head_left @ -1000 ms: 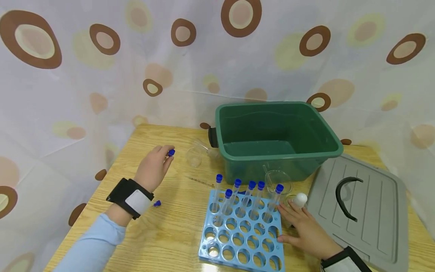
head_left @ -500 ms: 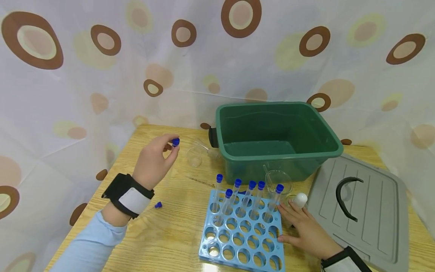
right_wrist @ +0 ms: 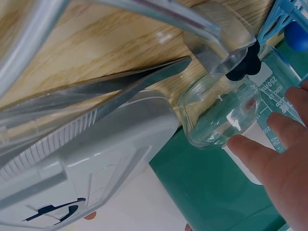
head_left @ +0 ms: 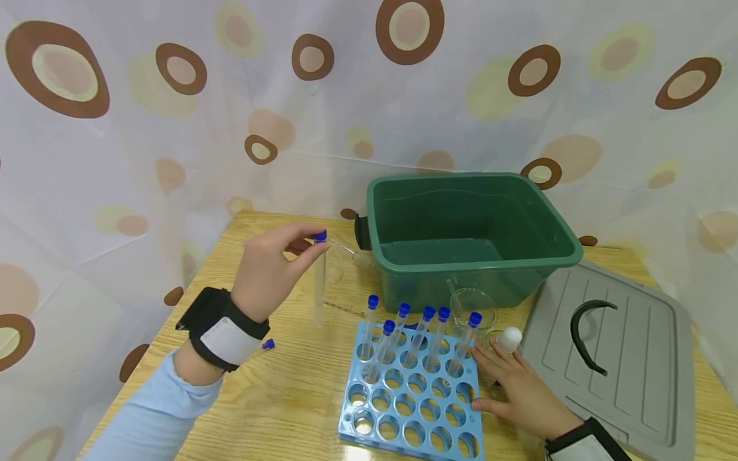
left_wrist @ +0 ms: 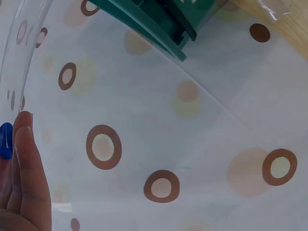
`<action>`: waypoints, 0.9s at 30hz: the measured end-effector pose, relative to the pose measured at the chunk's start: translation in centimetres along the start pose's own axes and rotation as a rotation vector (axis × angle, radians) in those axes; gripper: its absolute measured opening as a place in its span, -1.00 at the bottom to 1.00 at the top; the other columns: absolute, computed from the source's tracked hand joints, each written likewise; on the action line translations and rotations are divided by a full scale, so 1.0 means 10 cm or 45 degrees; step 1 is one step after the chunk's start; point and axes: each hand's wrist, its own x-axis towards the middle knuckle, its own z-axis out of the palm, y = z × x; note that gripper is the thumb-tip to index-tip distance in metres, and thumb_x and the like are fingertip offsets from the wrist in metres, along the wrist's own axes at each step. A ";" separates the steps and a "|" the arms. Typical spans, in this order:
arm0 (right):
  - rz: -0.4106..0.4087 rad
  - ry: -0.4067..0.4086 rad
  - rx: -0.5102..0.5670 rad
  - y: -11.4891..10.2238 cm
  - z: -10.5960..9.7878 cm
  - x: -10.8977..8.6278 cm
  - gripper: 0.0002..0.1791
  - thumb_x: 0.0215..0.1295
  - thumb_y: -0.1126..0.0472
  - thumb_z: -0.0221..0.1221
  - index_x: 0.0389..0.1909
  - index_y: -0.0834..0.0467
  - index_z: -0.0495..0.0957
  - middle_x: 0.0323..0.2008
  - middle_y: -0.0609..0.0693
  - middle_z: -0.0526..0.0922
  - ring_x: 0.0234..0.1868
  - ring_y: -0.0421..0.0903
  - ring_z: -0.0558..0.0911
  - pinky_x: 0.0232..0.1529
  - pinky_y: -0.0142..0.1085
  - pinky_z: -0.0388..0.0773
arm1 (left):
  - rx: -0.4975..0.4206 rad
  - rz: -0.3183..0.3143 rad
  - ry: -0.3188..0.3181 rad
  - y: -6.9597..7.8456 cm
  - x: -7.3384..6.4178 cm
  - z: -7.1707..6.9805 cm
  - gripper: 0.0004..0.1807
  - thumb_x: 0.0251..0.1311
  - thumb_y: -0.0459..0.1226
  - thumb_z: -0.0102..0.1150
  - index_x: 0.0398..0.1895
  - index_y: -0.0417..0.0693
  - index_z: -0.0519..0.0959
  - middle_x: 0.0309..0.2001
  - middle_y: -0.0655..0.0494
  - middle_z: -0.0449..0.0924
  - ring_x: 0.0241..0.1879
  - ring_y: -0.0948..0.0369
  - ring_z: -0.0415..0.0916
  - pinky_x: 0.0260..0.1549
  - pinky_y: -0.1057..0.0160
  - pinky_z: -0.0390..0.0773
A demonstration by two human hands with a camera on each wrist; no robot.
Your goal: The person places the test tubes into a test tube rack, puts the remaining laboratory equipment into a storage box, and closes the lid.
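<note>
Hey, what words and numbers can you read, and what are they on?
"250ml": white print on the clear container beside the right hand, in the right wrist view.
The other white marks on that container: too small and blurred to read for sure.
I can't read any other words or numbers.

Blue-capped test tubes (head_left: 466, 339): 8 (six racked, one held, one lying on tabletop (head_left: 300, 397), partly hidden). Test-tube rack (head_left: 399, 392): 1. Green bin (head_left: 426, 283): 1. Grey lid (head_left: 634, 384): 1. Tweezers (right_wrist: 134, 89): 1 pair.
</note>
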 end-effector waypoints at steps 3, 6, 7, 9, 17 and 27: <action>0.002 -0.002 -0.003 0.01 0.00 0.00 -0.08 -0.01 -0.27 0.22 0.31 0.17 0.30 0.30 0.17 0.35 0.32 0.33 0.20 0.18 0.34 0.07 | -0.068 0.041 0.018 0.11 0.05 -0.01 -0.80 0.00 -0.35 0.35 -0.26 -0.20 0.67 -0.37 -0.01 0.72 -0.48 0.18 0.64 -0.50 0.29 0.55; 0.003 -0.003 -0.011 0.02 0.01 0.00 -0.08 -0.02 -0.28 0.22 0.31 0.17 0.30 0.30 0.17 0.36 0.32 0.33 0.21 0.18 0.34 0.07 | -0.137 0.073 0.012 0.22 0.09 -0.01 -0.83 0.03 -0.36 0.33 -0.28 -0.21 0.67 -0.37 0.00 0.72 -0.45 0.20 0.64 -0.41 0.28 0.60; 0.003 -0.002 -0.013 0.02 0.01 0.00 -0.08 -0.02 -0.28 0.22 0.31 0.17 0.31 0.30 0.17 0.36 0.32 0.33 0.21 0.18 0.34 0.08 | -0.160 0.083 0.005 0.26 0.11 -0.01 -0.84 0.04 -0.36 0.32 -0.28 -0.21 0.67 -0.37 0.00 0.72 -0.44 0.20 0.63 -0.38 0.28 0.61; 0.001 0.000 -0.017 0.02 0.01 0.00 -0.08 -0.02 -0.29 0.22 0.31 0.17 0.31 0.30 0.16 0.36 0.32 0.33 0.21 0.18 0.34 0.08 | -0.197 0.096 -0.009 0.33 0.14 0.00 -0.84 0.04 -0.36 0.31 -0.28 -0.21 0.66 -0.37 0.01 0.71 -0.44 0.22 0.62 -0.37 0.30 0.61; 0.005 -0.007 -0.002 0.01 0.00 0.00 -0.08 -0.01 -0.28 0.21 0.31 0.16 0.30 0.30 0.16 0.35 0.32 0.33 0.20 0.18 0.34 0.07 | -0.345 0.130 -0.117 0.59 0.23 0.07 -0.69 0.06 -0.34 0.30 -0.09 -0.23 0.61 -0.39 0.00 0.69 -0.44 0.24 0.63 -0.33 0.40 0.59; 0.012 -0.016 0.009 0.00 0.00 0.00 -0.09 0.00 -0.28 0.21 0.32 0.16 0.29 0.31 0.17 0.34 0.33 0.33 0.20 0.19 0.33 0.06 | -0.400 0.133 -0.324 0.75 0.18 0.30 -0.82 0.11 -0.30 0.27 -0.23 -0.17 0.64 -0.37 0.09 0.69 -0.43 0.32 0.60 -0.33 0.50 0.55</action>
